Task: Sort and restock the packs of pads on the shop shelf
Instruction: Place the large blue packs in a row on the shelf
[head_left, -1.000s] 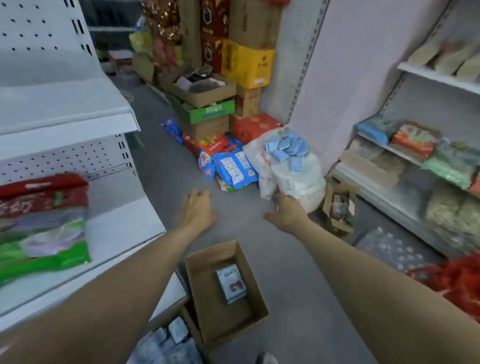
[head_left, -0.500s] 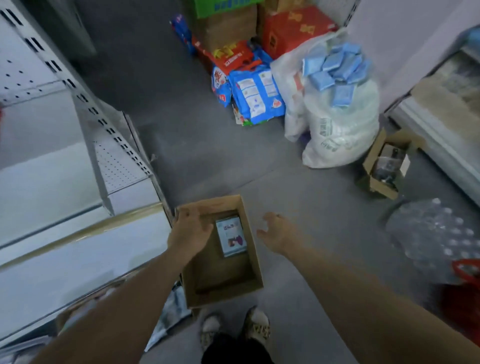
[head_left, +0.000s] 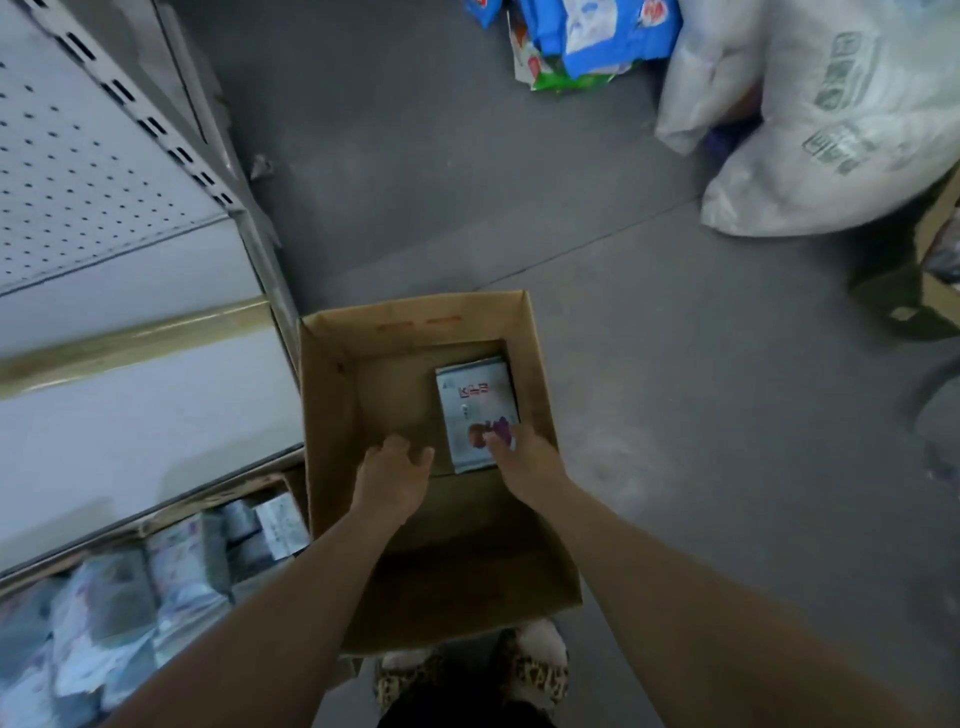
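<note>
Inside the box (head_left: 328, 405) beside the shelf (head_left: 130, 415), left hand (head_left: 392, 478) has relaxed fingers; right hand (head_left: 525, 460) touches the pack (head_left: 474, 405), grip unclear.

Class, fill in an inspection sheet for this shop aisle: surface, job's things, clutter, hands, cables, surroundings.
Surface: grey floor, box standing on it.
Job's things: one pack flat in the box, right side; more packs low in the shelf unit.
Clutter: sacks, blue packets and a small carton on the floor.
Hands: left hand open over the box, holding nothing; right hand on the pack's near end, grip unclear.
Cables: nothing seen.
Surroundings: perforated panel at left; shoes below the box.
</note>
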